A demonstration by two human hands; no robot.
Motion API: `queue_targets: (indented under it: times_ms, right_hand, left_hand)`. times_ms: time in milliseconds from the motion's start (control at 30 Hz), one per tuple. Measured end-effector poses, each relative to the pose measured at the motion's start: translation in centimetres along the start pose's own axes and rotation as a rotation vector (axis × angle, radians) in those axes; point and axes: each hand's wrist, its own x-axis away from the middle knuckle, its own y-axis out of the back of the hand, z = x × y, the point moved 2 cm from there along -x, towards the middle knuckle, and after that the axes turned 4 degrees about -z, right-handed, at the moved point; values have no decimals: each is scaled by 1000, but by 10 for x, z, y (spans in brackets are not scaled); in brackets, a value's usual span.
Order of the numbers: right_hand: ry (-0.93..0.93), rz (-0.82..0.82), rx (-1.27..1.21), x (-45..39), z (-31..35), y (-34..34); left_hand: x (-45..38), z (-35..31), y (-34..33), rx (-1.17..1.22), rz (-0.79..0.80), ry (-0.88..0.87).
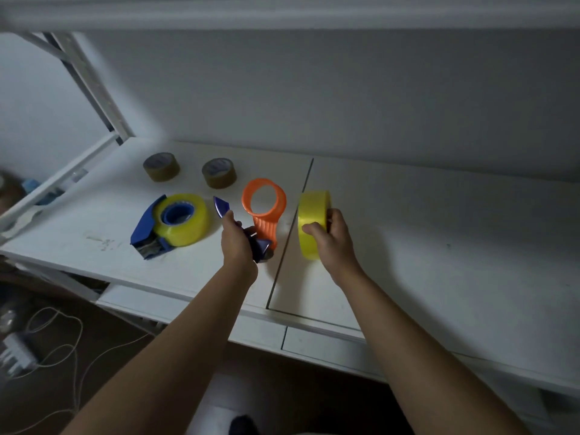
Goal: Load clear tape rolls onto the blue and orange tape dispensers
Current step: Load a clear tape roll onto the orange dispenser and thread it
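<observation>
The white surface (439, 233) is split by a dark seam that runs from far to near between the two hands. To the right of the seam it lies bare and wide, with open room out to the right and back to the grey wall. The near edge crosses under both forearms; the left end stops at a white metal frame (94, 98).

The left hand (237, 243) is clamped round a dark blue dispenser (260, 246), whose pointed blue tip shows past the fingers. Just right of it the orange dispenser (264, 208) lies flat with its ring toward the far side. The right hand (329, 233) grips a yellowish clear tape roll (312, 224), held upright on its edge just right of the seam.

At the left, a second clear roll (183, 219) sits on a blue dispenser (147, 230). Farther back two brown tape rolls (161, 167) stand near each other; the print on their tops is too blurred to read.
</observation>
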Motion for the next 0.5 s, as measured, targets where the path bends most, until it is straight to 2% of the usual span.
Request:
queue_targets:
  times_ms: [200,500]
  right_hand:
    - [1,-86,20,-6,-4,-37]
    - [-21,-266,6,1,-8,-150]
  left_hand:
    - [-28,-24,8,-7,101,36]
    - [-78,-97,72,-19,188,109]
